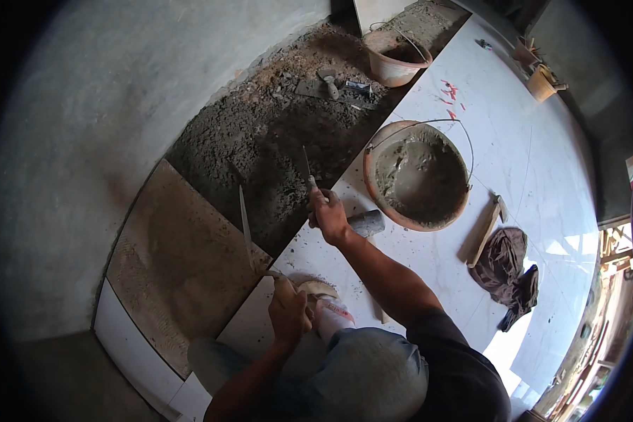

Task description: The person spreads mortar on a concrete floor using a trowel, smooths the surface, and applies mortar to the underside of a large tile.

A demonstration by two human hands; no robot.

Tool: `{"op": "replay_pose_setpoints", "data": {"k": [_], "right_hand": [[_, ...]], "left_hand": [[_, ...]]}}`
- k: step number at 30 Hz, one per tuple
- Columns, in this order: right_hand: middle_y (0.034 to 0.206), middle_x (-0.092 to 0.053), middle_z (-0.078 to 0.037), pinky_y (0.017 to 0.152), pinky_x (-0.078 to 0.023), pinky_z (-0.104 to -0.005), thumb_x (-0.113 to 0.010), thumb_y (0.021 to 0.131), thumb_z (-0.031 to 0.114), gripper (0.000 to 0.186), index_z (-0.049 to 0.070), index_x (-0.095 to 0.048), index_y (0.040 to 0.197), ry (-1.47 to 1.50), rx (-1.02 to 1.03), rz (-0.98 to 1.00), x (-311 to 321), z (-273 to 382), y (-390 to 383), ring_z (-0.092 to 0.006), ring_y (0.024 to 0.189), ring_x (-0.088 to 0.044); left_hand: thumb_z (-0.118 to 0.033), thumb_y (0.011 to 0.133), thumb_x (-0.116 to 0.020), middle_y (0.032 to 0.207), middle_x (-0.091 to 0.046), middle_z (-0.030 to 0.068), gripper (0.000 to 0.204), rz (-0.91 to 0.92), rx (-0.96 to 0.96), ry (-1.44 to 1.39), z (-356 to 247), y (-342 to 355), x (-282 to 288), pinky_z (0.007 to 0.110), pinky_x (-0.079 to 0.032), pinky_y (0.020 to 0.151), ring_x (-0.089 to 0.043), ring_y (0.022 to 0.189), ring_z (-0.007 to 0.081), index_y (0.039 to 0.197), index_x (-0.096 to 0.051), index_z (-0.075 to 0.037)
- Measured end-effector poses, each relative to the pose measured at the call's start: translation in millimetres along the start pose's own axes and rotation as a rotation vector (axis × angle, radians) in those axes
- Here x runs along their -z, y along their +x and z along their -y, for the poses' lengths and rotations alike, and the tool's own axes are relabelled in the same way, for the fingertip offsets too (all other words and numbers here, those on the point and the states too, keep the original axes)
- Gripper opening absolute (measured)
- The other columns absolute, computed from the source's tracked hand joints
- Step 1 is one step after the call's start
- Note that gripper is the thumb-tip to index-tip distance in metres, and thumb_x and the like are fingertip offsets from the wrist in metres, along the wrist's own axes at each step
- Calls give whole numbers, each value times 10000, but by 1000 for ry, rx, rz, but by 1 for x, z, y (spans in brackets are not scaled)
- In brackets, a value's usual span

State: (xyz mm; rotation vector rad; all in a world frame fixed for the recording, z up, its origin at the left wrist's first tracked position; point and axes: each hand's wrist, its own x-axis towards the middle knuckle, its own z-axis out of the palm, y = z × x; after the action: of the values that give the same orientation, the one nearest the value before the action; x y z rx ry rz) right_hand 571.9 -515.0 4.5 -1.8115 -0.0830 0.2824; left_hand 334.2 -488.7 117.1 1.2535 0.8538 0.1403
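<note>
My left hand (pixel 290 315) is closed round the pale handle of a trowel (pixel 245 228), its long blade seen nearly edge-on over the corner of a dusty brown tile (pixel 183 246). My right hand (pixel 328 215) grips a second trowel (pixel 307 167) by its handle. Its thin blade points away over the grey mortar bed (pixel 239 144). Just beside the right wrist lies a mallet with a dark head (pixel 366 223), partly hidden by the forearm. A bucket of wet grey cement (pixel 418 176) stands right of that hand on white tiles (pixel 429 264).
A hammer (pixel 487 228) and a dark cloth (pixel 503 264) lie to the right. Another bucket (pixel 395 63) stands at the far end of the mortar, near a trowel (pixel 328 83). A grey wall (pixel 119 91) bounds the left. A yellow container (pixel 541 84) is at the far right.
</note>
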Motion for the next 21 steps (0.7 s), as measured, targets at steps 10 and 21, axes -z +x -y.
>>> {"op": "replay_pose_setpoints", "data": {"k": [10,21], "right_hand": [[614,-519,-23,397,-351,-258,-538,931,500,444,67,-563,830,234,-461,515,56,150,-24,-98,467,-460],[653,-518,-49,396,-333,-249,-507,949,460,460,15,-573,847,225,-4,-662,387,145,6,-88,451,-426]], "left_hand": [[-144,849,-633,655,-547,61,218,-30,56,103,15,-8,27,296,-461,419,-556,451,155,959,-478,-38],[-144,843,-606,657,-527,52,192,-77,40,84,20,13,49,295,-436,400,-536,437,158,937,-478,-38]]}}
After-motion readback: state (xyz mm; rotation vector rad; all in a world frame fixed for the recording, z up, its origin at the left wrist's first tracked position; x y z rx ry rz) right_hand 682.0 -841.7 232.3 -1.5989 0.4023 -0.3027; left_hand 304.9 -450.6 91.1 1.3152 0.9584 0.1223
